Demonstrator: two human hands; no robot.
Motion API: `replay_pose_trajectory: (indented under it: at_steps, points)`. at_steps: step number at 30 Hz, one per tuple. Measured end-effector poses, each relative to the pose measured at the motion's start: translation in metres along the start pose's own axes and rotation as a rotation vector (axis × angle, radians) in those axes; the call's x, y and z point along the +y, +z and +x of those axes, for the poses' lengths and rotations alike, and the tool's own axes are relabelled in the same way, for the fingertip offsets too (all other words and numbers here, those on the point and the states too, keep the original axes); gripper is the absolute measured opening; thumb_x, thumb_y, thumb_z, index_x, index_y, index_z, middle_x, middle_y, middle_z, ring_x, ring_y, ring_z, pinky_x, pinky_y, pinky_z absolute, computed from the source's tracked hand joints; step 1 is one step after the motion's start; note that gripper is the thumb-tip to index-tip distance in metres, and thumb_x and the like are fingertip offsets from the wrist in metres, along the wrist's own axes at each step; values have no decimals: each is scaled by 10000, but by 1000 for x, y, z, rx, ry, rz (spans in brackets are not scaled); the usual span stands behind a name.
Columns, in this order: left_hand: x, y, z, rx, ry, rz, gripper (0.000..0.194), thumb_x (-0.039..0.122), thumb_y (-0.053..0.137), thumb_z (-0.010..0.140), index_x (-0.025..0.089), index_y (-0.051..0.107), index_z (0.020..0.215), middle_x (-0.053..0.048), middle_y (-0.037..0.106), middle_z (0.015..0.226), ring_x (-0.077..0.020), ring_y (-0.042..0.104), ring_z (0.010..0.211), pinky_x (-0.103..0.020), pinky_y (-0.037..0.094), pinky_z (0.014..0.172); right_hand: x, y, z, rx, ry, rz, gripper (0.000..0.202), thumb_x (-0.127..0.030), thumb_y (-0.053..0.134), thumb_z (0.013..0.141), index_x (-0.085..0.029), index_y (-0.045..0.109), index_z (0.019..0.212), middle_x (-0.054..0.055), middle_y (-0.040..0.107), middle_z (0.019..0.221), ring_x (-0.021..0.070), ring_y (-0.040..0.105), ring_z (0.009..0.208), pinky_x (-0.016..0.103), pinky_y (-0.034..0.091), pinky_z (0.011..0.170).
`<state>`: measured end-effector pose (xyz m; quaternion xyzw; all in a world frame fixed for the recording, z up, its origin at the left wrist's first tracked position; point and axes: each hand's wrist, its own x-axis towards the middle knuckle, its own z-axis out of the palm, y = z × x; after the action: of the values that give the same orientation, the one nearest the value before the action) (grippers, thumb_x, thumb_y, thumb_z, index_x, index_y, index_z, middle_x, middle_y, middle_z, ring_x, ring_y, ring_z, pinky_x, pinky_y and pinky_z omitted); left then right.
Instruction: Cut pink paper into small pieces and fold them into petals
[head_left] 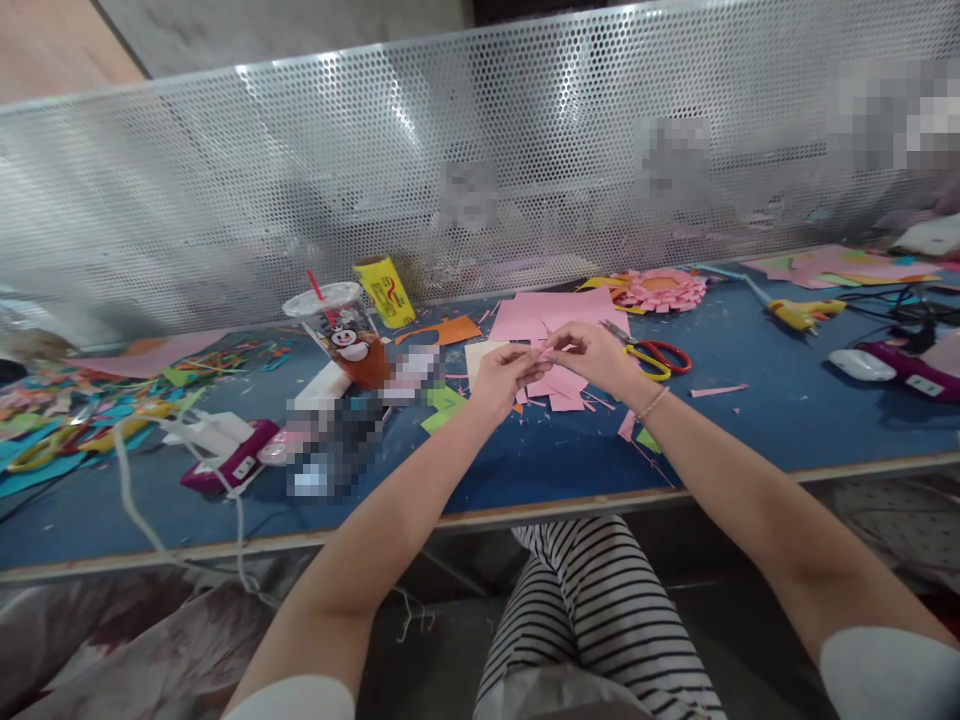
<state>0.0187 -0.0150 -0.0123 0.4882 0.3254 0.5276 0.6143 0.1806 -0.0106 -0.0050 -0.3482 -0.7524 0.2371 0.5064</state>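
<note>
My left hand (507, 376) and my right hand (589, 352) meet over the blue table. Between their fingertips is a small piece of pink paper (545, 352), pinched from both sides; its exact shape is too small to make out. Pink paper sheets (517, 315) lie just behind my hands, and cut pink pieces (564, 388) lie under them. Right beside my right wrist rest scissors (660, 360) with red and yellow handles. A round pink fringed paper piece (664, 289) lies farther back.
A plastic cup of brown drink (360, 345) with a red straw stands at left, near a yellow box (385, 291). Purple power strips (232, 460) with white cords lie on both sides. A yellow glue gun (806, 313) lies right. A perforated metal screen (525, 150) borders the table's back.
</note>
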Motion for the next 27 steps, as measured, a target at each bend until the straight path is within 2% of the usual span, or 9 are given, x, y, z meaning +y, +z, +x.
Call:
replay_pose_trajectory:
  at_steps: [8,16,27]
  points:
    - [5,2,-4,-24,-26,1,247,268,750,550,124,613,696,-50,680,660,-160,664,683,-263,502,704,0,0,-1,32,27,32,167,-293,620,708,-166,568,803,29,608,765,124,566,685,268,465,616]
    - [5,6,-4,-19,25,38,275,263,757,545,112,606,718,-67,686,724,-153,657,670,-283,504,707,1,2,0,96,57,52,189,-239,635,675,-161,554,826,34,610,783,125,577,709,275,480,647]
    - [-3,2,-1,1,143,225,292,355,695,625,119,620,779,-64,676,738,-175,661,699,-322,513,713,3,7,1,87,122,143,203,-236,615,681,-150,568,859,47,613,782,129,586,713,289,490,664]
